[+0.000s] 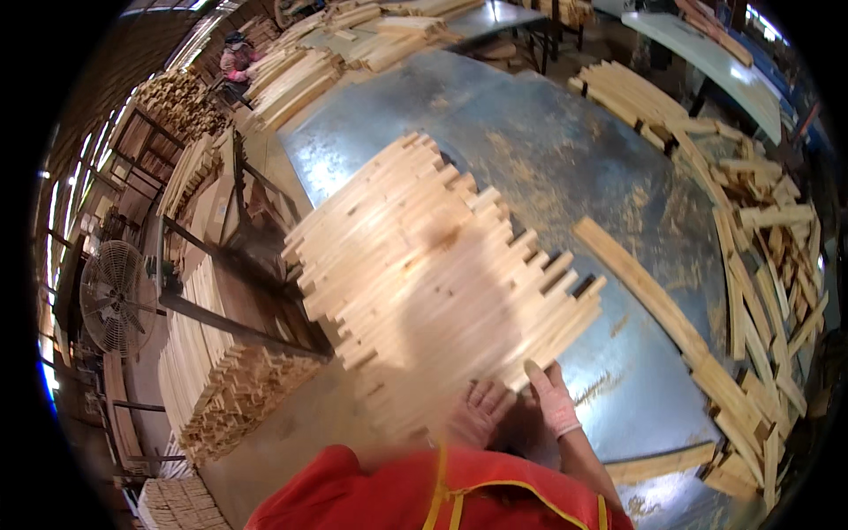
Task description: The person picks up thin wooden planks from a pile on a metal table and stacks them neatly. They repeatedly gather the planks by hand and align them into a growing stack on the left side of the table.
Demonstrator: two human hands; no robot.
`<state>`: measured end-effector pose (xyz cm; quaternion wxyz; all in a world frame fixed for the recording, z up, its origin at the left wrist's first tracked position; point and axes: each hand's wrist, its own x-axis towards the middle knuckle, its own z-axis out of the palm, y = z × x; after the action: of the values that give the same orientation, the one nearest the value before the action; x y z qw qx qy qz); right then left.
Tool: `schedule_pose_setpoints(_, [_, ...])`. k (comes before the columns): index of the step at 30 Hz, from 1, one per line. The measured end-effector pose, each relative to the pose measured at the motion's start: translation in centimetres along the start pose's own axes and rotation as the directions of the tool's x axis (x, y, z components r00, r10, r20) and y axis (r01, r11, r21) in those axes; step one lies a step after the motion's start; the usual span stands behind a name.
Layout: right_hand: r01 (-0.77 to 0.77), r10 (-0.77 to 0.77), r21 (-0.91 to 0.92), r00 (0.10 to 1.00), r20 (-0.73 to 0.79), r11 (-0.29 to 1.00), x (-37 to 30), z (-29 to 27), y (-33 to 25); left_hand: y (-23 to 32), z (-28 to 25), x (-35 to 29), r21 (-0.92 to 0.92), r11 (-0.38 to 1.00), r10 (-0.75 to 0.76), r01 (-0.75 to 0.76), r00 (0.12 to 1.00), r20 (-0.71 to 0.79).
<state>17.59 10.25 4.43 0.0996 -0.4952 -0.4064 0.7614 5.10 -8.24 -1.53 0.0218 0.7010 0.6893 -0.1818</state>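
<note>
Pale, narrow wooden strips (389, 265) laid edge to edge make one big slab, lying straight ahead of the fingertips and fanning off to their left. Color's mostly creamy yellow, with a few small dark knots and a brownish smudge up past the fingers, plus a soft shadow across the middle. Near side looks kinda blurry just left of the hands.

Left hand (481, 411) has its fingers stretched out and a bit spread, right at the near edge of the slab. Right hand (553, 405) is just beside it, thumb by the corner of the closest strips; can't tell if it's actually pinching the wood.

Edges are super ragged: strip ends stick out unevenly on both sides, with dark gaps showing ahead and right of the right thumb. Room-wise, the grey-blue metal tabletop (397, 106) stretches out beyond the fingers and to their right, with some sawdust (596, 389) just off the right hand. A long yellowish plank (640, 287) borders that space, a messy heap of wood offcuts (782, 238) farther right. Left of the fingers it's tighter: dark metal rack (238, 329) near the slab's ragged ends.
</note>
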Motion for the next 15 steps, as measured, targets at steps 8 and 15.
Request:
schedule_pose_setpoints(8, [-0.203,0.182,-0.462,0.979,-0.090,0.864,6.9,3.4,-4.2,-9.6,1.2,4.1,-0.435,0.807,0.280,-0.400,0.907,-0.314])
schedule_pose_setpoints(15, [0.032,0.044,-0.725,0.995,0.085,0.688,14.5,17.7,-10.5,-24.5,1.1,5.8,-0.584,0.790,-0.107,-0.188,0.895,-0.433])
